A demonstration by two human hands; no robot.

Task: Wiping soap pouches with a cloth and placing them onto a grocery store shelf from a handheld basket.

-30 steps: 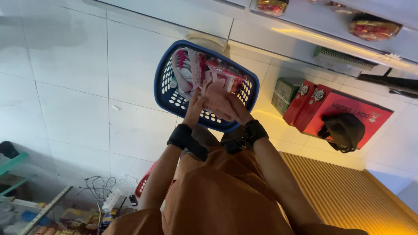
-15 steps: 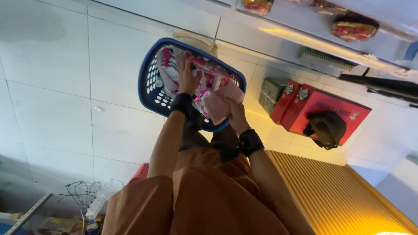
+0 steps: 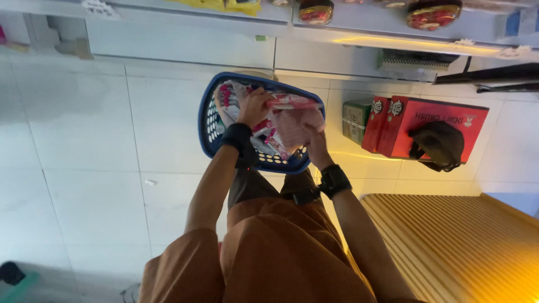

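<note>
— What is in the hands?

— A pink-and-white printed plastic packet [image 3: 295, 126], held over the blue perforated plastic shopping basket [image 3: 209, 120] that stands on the white tiled floor [image 3: 84, 146] in front of the person. The right hand [image 3: 315, 143] is closed on the near edge of that packet, fingers curled round it. The left hand [image 3: 254, 106] is down inside the basket, fingers bent onto the pink and red packets [image 3: 227, 95] piled there; whether it truly grips one or only presses on them I cannot tell.

— And the wrists?

— Each carries a black band: one on the left wrist [image 3: 237, 137], one on the right [image 3: 335, 179]. Both forearms are bare, and an orange-brown garment [image 3: 281, 252] fills the lower middle of the view.

— What lies about the basket?

— Just beside it, on the right, a red cardboard box [image 3: 443, 126] with a green carton [image 3: 353, 120] touching its left end, and a black cap-like object [image 3: 438, 145] resting against the red box. Nearer, a ribbed yellow mat [image 3: 460, 241]. Behind the basket runs a white shelf unit [image 3: 185, 39], with round red jars [image 3: 432, 14] at the top edge.
</note>
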